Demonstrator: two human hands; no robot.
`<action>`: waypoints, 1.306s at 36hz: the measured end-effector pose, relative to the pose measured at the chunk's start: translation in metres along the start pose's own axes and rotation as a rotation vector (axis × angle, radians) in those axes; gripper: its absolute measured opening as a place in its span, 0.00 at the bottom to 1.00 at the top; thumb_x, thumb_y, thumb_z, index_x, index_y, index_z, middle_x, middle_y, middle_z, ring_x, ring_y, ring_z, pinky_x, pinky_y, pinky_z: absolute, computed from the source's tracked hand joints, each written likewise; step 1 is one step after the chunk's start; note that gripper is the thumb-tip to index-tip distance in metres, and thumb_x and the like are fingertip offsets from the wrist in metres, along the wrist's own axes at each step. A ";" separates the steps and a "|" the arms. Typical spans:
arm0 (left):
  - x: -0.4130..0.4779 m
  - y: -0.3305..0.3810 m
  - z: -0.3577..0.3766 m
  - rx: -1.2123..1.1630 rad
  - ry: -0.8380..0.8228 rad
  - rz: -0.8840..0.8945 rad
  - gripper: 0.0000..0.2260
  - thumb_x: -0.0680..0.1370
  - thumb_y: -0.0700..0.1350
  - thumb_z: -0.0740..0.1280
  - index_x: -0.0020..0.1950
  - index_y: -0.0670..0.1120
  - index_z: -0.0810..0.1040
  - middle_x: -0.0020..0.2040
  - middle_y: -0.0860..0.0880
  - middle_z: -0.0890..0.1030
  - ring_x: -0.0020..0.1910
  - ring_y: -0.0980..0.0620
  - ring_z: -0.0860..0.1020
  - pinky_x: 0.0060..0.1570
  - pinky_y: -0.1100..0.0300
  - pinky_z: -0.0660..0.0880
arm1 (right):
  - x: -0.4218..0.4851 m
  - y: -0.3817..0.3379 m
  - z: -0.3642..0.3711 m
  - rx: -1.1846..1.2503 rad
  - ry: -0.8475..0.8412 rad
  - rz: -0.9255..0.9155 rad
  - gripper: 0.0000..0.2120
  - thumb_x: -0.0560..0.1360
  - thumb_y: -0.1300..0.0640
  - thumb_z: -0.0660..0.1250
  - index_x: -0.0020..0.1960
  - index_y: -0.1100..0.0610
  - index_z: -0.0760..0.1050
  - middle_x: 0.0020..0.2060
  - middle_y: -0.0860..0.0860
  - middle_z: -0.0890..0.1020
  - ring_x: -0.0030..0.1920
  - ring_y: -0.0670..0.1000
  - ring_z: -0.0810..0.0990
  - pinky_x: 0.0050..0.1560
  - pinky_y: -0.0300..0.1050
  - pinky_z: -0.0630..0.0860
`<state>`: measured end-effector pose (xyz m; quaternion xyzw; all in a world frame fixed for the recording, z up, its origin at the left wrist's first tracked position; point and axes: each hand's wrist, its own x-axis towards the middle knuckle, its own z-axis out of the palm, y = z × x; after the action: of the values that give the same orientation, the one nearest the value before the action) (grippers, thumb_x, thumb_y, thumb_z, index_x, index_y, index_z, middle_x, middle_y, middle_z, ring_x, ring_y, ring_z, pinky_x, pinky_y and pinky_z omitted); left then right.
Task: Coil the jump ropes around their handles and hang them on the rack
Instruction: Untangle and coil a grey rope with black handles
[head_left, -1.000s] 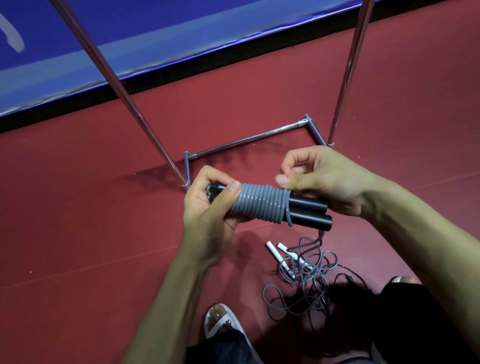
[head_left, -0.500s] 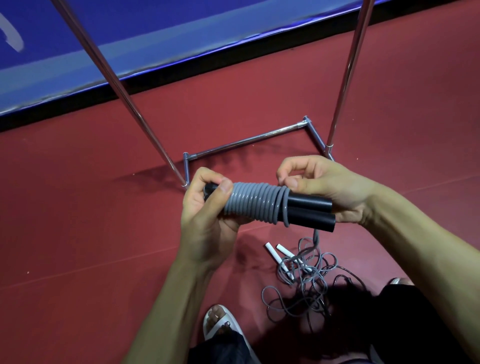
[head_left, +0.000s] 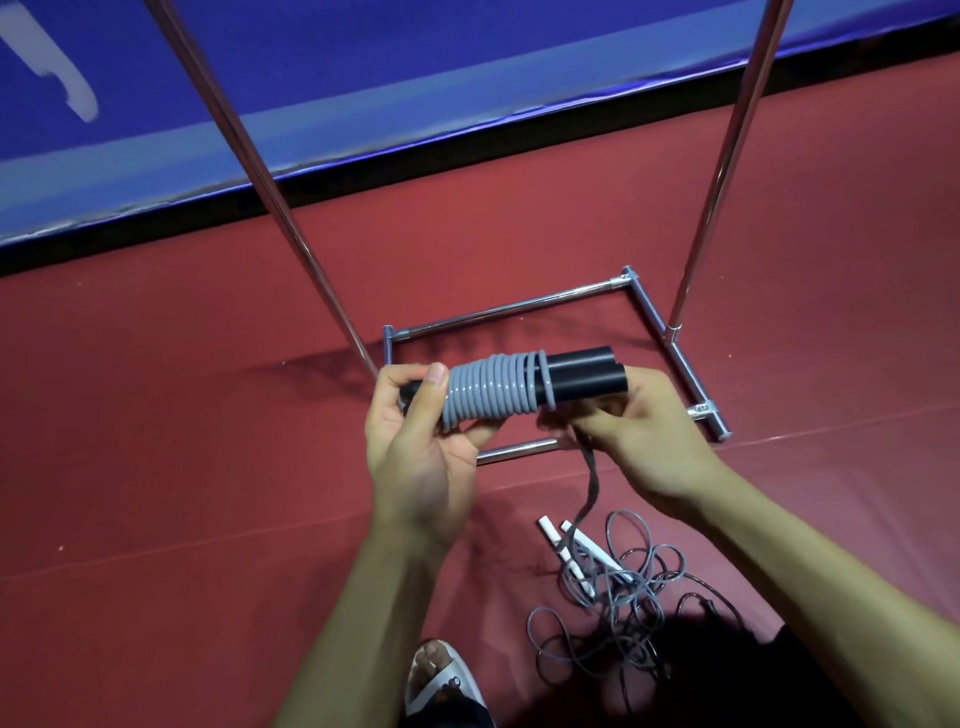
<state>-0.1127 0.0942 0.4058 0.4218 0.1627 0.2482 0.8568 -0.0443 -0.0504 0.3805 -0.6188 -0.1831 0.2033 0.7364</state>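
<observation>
The left hand grips the 9 o'clock end of the black handles, fingers curled round them and thumb pressed on the grey coil. The right hand supports the 3 o'clock end from below, fingers pinching the trailing rope (blurred). The bundle is held above the rack base. At 5 o'clock a second jump rope lies tangled on the red floor.

Clear gap between left pole and right pole; floor frame below. Left hand holds wound handles mid-gap. Red floor to the left is open. Low right: tangled rope, white handles, sandalled foot. Strand hangs from right hand.
</observation>
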 end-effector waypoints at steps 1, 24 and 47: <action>0.001 -0.001 -0.001 0.005 0.010 0.003 0.06 0.76 0.37 0.66 0.43 0.43 0.69 0.43 0.42 0.72 0.40 0.48 0.82 0.37 0.49 0.80 | 0.000 -0.001 0.001 -0.024 0.031 -0.002 0.11 0.75 0.71 0.66 0.42 0.57 0.80 0.31 0.52 0.82 0.33 0.51 0.76 0.34 0.42 0.74; 0.014 -0.001 -0.001 0.030 0.191 0.017 0.08 0.80 0.36 0.61 0.42 0.43 0.69 0.44 0.43 0.72 0.42 0.48 0.76 0.36 0.49 0.80 | -0.007 0.003 0.021 0.018 0.115 0.131 0.06 0.81 0.65 0.58 0.52 0.56 0.70 0.24 0.50 0.72 0.23 0.47 0.58 0.26 0.39 0.53; 0.016 -0.013 0.003 0.223 0.076 0.066 0.07 0.81 0.36 0.61 0.44 0.43 0.68 0.44 0.42 0.71 0.44 0.48 0.76 0.38 0.45 0.81 | -0.005 -0.013 0.017 0.216 0.192 0.222 0.26 0.80 0.56 0.63 0.23 0.55 0.75 0.33 0.57 0.80 0.27 0.47 0.62 0.27 0.39 0.57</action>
<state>-0.0948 0.0945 0.3959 0.5101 0.2077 0.2726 0.7889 -0.0562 -0.0404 0.3957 -0.5693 -0.0195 0.2417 0.7856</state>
